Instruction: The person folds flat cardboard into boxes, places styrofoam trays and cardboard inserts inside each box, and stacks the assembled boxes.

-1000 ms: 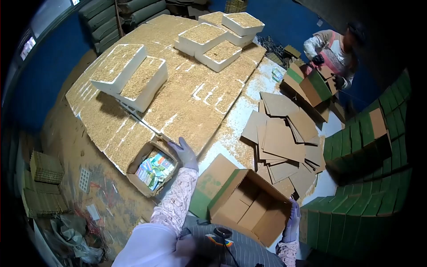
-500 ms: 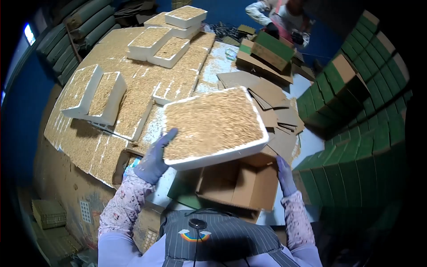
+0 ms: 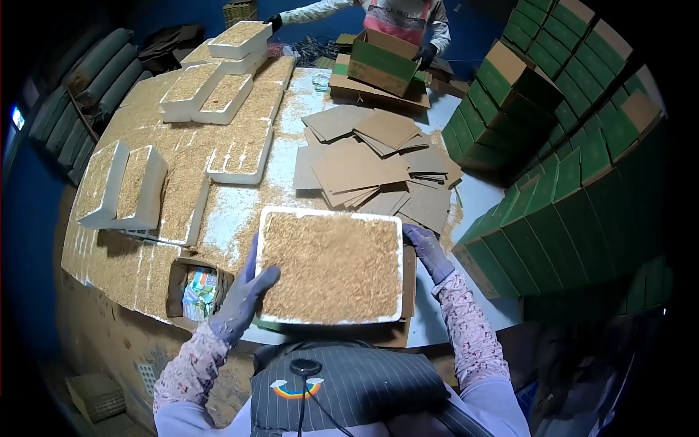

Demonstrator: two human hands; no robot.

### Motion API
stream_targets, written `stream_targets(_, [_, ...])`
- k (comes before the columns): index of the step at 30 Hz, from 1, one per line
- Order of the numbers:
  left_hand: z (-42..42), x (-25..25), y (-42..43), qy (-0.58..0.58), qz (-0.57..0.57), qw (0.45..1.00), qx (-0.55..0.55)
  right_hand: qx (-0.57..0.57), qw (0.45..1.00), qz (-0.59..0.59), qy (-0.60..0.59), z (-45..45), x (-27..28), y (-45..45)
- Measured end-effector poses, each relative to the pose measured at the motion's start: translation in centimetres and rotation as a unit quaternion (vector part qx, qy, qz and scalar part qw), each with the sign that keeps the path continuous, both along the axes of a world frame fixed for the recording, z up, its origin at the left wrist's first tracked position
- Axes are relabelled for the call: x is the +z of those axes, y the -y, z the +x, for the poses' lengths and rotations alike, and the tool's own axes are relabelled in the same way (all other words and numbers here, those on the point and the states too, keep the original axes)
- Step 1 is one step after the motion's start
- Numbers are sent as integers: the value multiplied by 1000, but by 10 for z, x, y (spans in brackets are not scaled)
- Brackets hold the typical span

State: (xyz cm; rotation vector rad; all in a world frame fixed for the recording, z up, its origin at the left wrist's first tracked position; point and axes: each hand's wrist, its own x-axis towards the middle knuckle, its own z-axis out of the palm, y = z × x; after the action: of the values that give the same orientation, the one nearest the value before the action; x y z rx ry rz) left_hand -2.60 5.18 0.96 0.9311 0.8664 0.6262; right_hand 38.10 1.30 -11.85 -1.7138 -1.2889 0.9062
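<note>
A white foam tray (image 3: 331, 269) filled with tan, flaky loose material lies level over a cardboard box (image 3: 409, 288), hiding most of it. My left hand (image 3: 246, 298) grips the tray's left side, its thumb over the rim and the other fingers underneath, largely hidden. At the tray's upper right corner, my right hand (image 3: 431, 255) curls at the box's right edge; its fingertips come up to the tray's rim. Both hands wear purple gloves.
Cardboard sheets (image 3: 360, 167) lie beyond the tray. Filled foam trays (image 3: 237, 160) cover the left. Green boxes (image 3: 539, 218) are stacked at right. A small carton of packets (image 3: 200, 291) stands near my left hand. Across the table, a co-worker (image 3: 393, 22) handles a green box (image 3: 382, 65).
The foam tray has come down and levelled over the box, covering its opening. My view has shifted. The co-worker's arm now reaches out to the stacked trays.
</note>
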Motion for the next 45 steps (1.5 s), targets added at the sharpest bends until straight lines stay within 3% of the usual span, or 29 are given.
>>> stream_targets(3, [3,-8,12,-38,33,998,-27,-4,997,-41,-70,-2,-3,5])
stream_targets(4, [9,-10,14,-63,62,995,-43,47,996,16,74,0,-13,2])
stream_targets(5, [15,-9,16,-111,129,984,-50,51,996,15,73,7,-10,2])
stream_targets(7, [28,-15,17,-133,133,981,-56,97,981,-129,-112,1,52,-6])
stream_targets(9, [32,-46,15,-225,153,958,-93,131,943,-247,-179,31,59,-32])
stream_targets(11, [38,-55,11,-298,64,945,-121,118,985,-96,75,44,38,-67])
stream_targets(13, [48,-31,4,-409,61,897,-155,94,916,75,384,64,-9,-106])
stream_targets(14, [50,-42,13,-457,199,853,-158,100,863,79,488,59,-10,-120])
stream_targets(15, [56,-53,20,-445,197,868,-94,107,800,94,583,54,-12,-137])
stream_targets(17, [60,-90,41,-554,419,709,-122,134,732,75,663,68,-45,-159])
stream_targets(18, [56,-75,39,-525,549,648,-52,167,692,126,692,92,-75,-166])
stream_targets(19, [42,-61,38,-549,531,644,-44,188,732,128,643,95,-73,-169])
stream_targets(21, [14,-36,31,-407,482,774,62,201,733,131,637,87,-54,-164])
stream_targets(22, [-10,-24,21,-425,392,801,155,218,742,137,619,81,-39,-157])
stream_targets(23, [-45,-42,7,-485,314,795,185,236,745,138,608,79,-32,-149])
stream_targets(24, [-85,-66,-1,-611,454,642,92,250,754,125,594,73,-24,-142])
stream_targets(25, [-109,-83,-11,-595,301,728,162,260,763,109,582,67,-16,-131])
stream_targets(26, [-132,-124,-22,-625,225,719,204,254,763,102,585,60,-4,-122])
stream_targets(27, [-141,-145,-25,-619,232,724,197,254,784,94,558,50,8,-116])
stream_targets(29, [-151,-177,-32,-690,289,649,140,241,805,78,537,41,23,-102])
stream_targets(31, [-154,-185,-35,-677,291,664,128,172,860,68,475,32,36,-90])
stream_targets(33, [-157,-183,-37,-642,209,727,125,143,870,37,470,28,47,-75])
stream_targets(34, [-164,-193,-38,-625,230,734,128,120,878,32,463,30,47,-67])
stream_targets(39, [-172,-183,-39,-639,238,730,51,9,895,72,439,30,70,-48])
stream_targets(40, [-169,-176,-40,-637,216,739,39,15,879,107,465,35,66,-45])
stream_targets(41, [-175,-195,-39,-632,265,726,50,21,859,138,492,39,58,-44])
stream_targets(43, [-178,-208,-41,-612,291,731,77,44,857,31,512,44,55,-46])
stream_targets(45, [-175,-206,-44,-610,277,738,78,-32,896,-2,444,20,81,-52])
